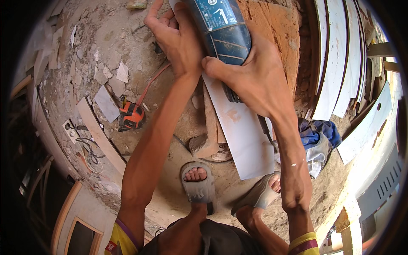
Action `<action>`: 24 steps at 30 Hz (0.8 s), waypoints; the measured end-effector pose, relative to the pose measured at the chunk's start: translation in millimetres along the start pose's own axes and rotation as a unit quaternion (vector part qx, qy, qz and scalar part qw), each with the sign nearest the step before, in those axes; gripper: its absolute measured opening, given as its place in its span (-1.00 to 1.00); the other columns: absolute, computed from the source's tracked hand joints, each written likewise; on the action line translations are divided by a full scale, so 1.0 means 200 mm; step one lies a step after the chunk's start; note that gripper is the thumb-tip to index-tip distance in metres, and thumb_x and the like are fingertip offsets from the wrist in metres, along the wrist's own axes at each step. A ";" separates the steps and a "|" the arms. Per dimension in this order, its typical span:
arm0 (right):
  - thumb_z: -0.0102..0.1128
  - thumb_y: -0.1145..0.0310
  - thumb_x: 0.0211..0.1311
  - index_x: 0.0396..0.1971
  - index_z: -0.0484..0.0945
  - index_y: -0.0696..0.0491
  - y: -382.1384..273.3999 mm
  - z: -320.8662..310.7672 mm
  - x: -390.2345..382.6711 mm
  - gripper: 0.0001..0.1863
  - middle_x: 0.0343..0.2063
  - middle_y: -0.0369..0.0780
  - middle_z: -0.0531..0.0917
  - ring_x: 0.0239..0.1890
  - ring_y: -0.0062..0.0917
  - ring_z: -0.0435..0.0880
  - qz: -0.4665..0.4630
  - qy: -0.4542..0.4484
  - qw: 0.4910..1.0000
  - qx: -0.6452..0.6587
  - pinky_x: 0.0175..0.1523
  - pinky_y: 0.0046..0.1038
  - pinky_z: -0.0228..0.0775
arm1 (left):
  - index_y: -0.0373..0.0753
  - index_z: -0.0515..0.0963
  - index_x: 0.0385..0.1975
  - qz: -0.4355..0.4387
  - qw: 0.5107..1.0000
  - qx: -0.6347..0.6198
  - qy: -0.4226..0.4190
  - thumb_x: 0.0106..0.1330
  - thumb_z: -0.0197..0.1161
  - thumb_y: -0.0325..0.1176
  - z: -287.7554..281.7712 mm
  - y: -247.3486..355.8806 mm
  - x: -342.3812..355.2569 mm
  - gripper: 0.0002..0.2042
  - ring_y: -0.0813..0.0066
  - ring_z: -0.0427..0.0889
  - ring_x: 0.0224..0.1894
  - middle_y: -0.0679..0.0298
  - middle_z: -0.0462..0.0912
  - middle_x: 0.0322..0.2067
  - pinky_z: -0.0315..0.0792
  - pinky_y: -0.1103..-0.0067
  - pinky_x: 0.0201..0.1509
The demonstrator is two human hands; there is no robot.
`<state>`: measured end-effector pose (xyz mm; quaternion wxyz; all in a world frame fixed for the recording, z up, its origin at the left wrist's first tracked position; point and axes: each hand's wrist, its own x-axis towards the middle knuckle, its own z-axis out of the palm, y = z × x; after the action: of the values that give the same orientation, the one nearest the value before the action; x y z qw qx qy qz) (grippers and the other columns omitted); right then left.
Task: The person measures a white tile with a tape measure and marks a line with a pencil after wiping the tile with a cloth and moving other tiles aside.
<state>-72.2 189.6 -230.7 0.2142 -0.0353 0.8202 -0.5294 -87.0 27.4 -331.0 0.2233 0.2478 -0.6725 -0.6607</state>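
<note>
The right grip (259,80) is wrapped round the rear of one blue power tool (229,40), thumb across its near end. The left grip (182,51) is alongside, its fingers partly curled; whether it holds anything I cannot tell. The tool lies over the left part of one orange slab (289,38), above one long white panel (244,140). Its working end is out of view.

If the tool is live and jumps, the left fingers seem close enough to be struck. The panel could slip or swing if neither grip pins it, as its lower end reaches out past the slab. One black cord (267,131) drops from the tool over the panel's right edge, where a foot or a moving blade might catch it.

Two sandals (199,190) stand on the ground (170,174), leaving toes bare to falling chips; the right one is just beside the panel's lower edge. Towards the ground's left side are one orange tape measure (131,115), its strip pulled out, one pale offcut (106,103) and one socket box (71,130). Beyond the panel's lower right corner lies one cloth bundle (321,138); farther up, at least three white strips (340,63).
</note>
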 end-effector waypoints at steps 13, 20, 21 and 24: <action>0.59 0.17 0.01 0.20 0.60 0.27 -0.06 0.00 0.05 -0.24 -0.16 -0.09 0.81 -0.16 -0.40 0.80 0.033 -0.025 0.998 0.041 0.03 -0.35 0.64 | -0.42 0.50 0.18 0.169 0.979 0.111 0.037 0.64 0.16 -0.06 -0.05 -0.08 0.00 -0.53 0.28 0.62 0.13 -0.04 0.61 0.13 0.51 0.36 0.25; 0.59 0.21 0.00 0.17 0.61 0.27 -0.04 0.02 0.05 -0.28 -0.18 -0.11 0.81 -0.16 -0.42 0.80 0.017 -0.018 0.999 0.034 0.04 -0.36 0.64 | -0.43 0.49 0.19 0.169 0.979 0.109 0.026 0.64 0.17 -0.06 -0.06 -0.11 -0.02 -0.52 0.26 0.62 0.13 -0.05 0.61 0.14 0.52 0.35 0.24; 0.59 0.21 0.00 0.16 0.61 0.27 -0.05 0.02 0.05 -0.28 -0.18 -0.11 0.81 -0.16 -0.42 0.79 0.021 -0.019 0.999 0.033 0.04 -0.37 0.64 | -0.43 0.49 0.19 0.169 0.979 0.108 0.026 0.63 0.17 -0.06 -0.06 -0.11 -0.02 -0.52 0.25 0.62 0.13 -0.05 0.60 0.14 0.52 0.35 0.24; 0.59 0.21 0.01 0.15 0.62 0.27 -0.06 0.02 0.05 -0.30 -0.20 -0.11 0.80 -0.17 -0.43 0.79 0.021 -0.017 0.999 0.034 0.03 -0.37 0.64 | -0.43 0.49 0.20 0.170 0.979 0.106 0.022 0.63 0.18 -0.06 -0.07 -0.11 -0.02 -0.52 0.24 0.62 0.13 -0.05 0.60 0.14 0.52 0.34 0.24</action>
<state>-81.9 179.1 -225.1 0.2401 -0.0202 0.7985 -0.5517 -74.2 19.2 -352.5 0.3194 0.1667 -0.7660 -0.5323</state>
